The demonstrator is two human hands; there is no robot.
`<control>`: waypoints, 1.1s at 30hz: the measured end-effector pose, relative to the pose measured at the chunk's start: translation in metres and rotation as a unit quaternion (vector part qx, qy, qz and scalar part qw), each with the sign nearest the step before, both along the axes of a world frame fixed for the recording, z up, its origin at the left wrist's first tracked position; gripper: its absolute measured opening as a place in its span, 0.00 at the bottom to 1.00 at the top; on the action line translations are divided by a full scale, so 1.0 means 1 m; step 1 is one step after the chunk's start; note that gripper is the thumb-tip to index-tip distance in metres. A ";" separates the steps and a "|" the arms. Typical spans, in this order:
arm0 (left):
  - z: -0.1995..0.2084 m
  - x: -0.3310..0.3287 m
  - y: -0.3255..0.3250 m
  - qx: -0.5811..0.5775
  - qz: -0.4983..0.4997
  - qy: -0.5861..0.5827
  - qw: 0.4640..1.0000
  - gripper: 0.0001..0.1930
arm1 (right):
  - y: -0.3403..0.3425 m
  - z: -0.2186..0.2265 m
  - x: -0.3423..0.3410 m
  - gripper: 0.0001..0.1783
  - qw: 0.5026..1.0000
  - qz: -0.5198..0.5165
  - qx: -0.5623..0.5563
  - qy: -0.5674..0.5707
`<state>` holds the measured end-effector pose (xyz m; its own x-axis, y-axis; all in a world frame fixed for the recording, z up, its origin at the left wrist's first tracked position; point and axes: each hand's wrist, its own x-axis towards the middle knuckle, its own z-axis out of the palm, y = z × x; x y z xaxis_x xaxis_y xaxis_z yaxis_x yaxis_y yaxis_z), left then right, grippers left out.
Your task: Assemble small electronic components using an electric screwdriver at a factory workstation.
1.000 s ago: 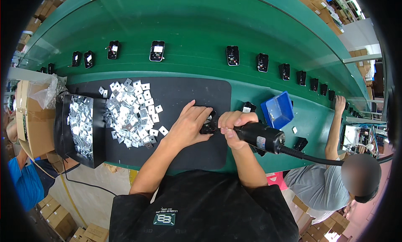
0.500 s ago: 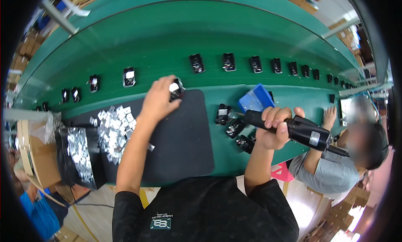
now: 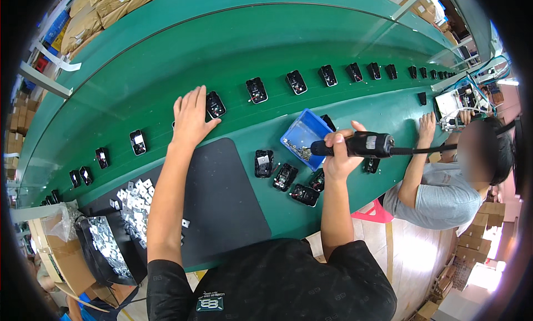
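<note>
Left hand hides most of a black case | co-worker's head partly blurred | metal bits too small to identify

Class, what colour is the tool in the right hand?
The tool is black, as the head view shows.

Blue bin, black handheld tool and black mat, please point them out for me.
Blue bin (image 3: 310, 133): head view, bare inside surface.
Black handheld tool (image 3: 372, 144): head view, thick rear body.
Black mat (image 3: 221, 204): head view, bare middle.

A corded black power tool hung level at three o'clock; a black casing lay open toward eleven.
</note>
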<state>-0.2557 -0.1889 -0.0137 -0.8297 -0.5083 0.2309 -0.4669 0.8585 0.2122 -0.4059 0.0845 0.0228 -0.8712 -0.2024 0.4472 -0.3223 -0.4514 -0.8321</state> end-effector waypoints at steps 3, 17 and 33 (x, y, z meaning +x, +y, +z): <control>-0.005 0.002 0.002 -0.020 -0.014 0.018 1.000 0.40 | -0.014 -0.002 0.002 0.24 0.999 0.029 0.012 -0.027; 0.042 0.158 0.127 0.165 -0.054 -0.049 0.984 0.43 | -0.048 -0.020 0.007 0.25 0.994 0.100 0.021 -0.036; 0.026 0.242 0.132 0.128 0.128 -0.013 0.983 0.12 | 0.007 0.018 0.015 0.26 0.994 0.073 -0.071 0.039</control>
